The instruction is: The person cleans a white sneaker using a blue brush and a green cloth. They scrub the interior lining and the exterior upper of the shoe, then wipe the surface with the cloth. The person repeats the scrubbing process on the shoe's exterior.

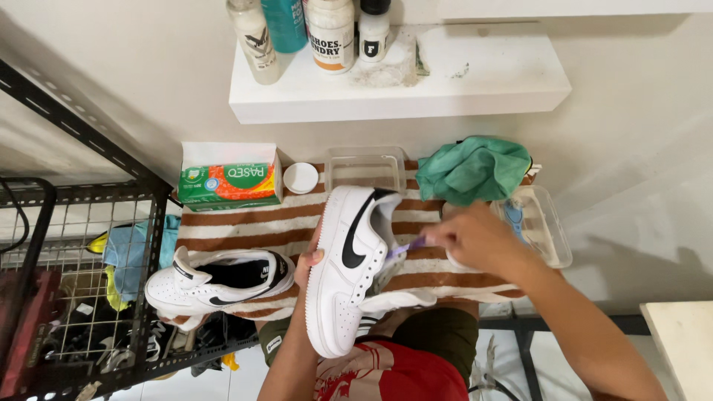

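The left hand fingers clasp the shoe from its left, toe toward the person; the right hand fingers pinch a purple brush (blurred) at its right flank.

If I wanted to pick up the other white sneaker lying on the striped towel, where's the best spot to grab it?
Probably by the rim of its open collar, coming from above: the white sneaker with the black lining lies on the brown-and-white striped towel with its opening facing up, so fingers could hook inside.

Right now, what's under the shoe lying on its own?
Under the second white shoe lies a brown-and-white striped towel. The shoe's toe pokes past the towel's edge, above a metal rack. The towel directly beneath the shoe is hidden.
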